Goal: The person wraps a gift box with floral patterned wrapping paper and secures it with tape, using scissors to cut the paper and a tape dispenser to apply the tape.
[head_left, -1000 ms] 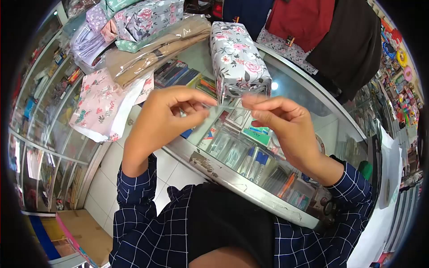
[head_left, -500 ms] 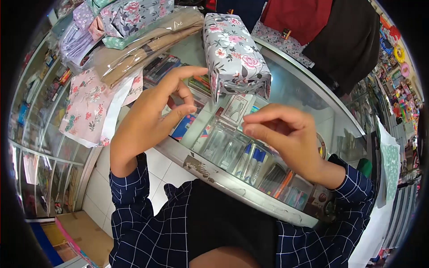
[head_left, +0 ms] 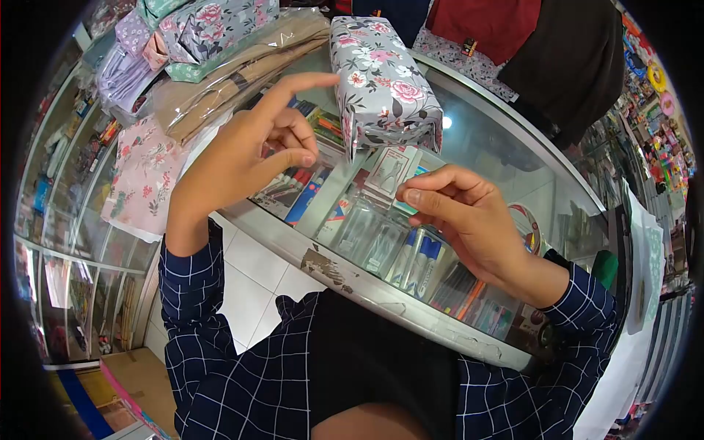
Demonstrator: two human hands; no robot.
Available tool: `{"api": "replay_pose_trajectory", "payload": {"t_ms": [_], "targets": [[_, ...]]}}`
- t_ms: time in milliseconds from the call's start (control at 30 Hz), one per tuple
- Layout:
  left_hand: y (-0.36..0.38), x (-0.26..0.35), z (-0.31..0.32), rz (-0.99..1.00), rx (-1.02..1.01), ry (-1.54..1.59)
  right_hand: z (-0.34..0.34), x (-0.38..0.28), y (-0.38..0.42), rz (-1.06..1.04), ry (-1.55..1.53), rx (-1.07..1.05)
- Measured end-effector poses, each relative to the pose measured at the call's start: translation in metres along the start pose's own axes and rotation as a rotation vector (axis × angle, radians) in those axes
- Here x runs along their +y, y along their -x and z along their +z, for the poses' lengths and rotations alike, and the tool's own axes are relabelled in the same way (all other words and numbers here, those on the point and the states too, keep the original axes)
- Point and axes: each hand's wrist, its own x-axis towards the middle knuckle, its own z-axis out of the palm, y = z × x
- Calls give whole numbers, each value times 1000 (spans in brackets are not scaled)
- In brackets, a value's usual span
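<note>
A box wrapped in grey floral paper (head_left: 389,88) lies lengthwise on the glass counter (head_left: 469,110), its folded near end facing me. My left hand (head_left: 238,158) is beside its left edge, with the index finger stretched out so the tip reaches the paper. The thumb and other fingers of that hand are bent, with nothing visible between them. Just right of the box's near end, my right hand (head_left: 473,224) is closed in a pinch of thumb and index finger. Whatever is in that pinch, I cannot tell.
Markers (head_left: 418,257) and small boxes show through the glass. A tape roll (head_left: 529,226) sits behind my right wrist. Pink floral paper (head_left: 139,169), plastic-covered brown paper (head_left: 220,95) and several wrapped parcels (head_left: 213,29) lie left. Dark red cloth (head_left: 484,29) is at the back.
My left hand has shifted slightly left, its index finger now straighter and higher along the box's edge. My right thumb and index finger have come together. The view has shifted slightly.
</note>
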Motion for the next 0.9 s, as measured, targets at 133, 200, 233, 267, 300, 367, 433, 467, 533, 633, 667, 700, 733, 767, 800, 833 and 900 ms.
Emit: {"api": "replay_pose_trajectory", "payload": {"t_ms": [133, 200, 233, 267, 300, 367, 433, 467, 533, 633, 667, 700, 733, 767, 800, 833, 900], "targets": [[-8, 2, 4, -25, 32, -7, 0, 3, 5, -4, 42, -19], [-12, -2, 5, -2, 43, 0, 1, 4, 7, -26, 95, -39], [-14, -4, 5, 16, 48, -8, 2, 4, 6, -43, 130, -47], [-17, -5, 5, 33, 53, -16, 2, 4, 6, -60, 165, -56], [-19, -5, 6, 27, 56, -14, 2, 4, 6, -70, 184, -59], [-23, -4, 9, 14, 63, -10, 0, 3, 4, -89, 222, -67], [-27, -4, 12, 46, 63, -50, -5, 2, 4, -93, 216, -68], [-28, -5, 14, 61, 61, -70, -7, 2, 4, -94, 212, -68], [-30, -7, 14, 83, 72, -129, -12, 3, 3, -93, 230, -36], [-32, -7, 17, 138, 73, -224, -16, 2, 4, -82, 241, -5], [-33, -7, 18, 160, 73, -256, -17, 2, 4, -87, 237, -7], [-35, -7, 19, 217, 69, -335, -17, 2, 5, -91, 234, -11], [-36, -9, 19, 274, 66, -413, -17, 2, 5, -89, 241, -15], [-38, -9, 20, 331, 63, -493, -17, 2, 5, -87, 248, -20], [-38, -6, 25, 311, 89, -508, -17, 2, 6, -85, 254, -26], [-40, -4, 26, 319, 82, -577, -18, 1, 7, -79, 253, -21], [-43, 0, 29, 338, 66, -715, -18, 1, 9, -68, 251, -9]]}}
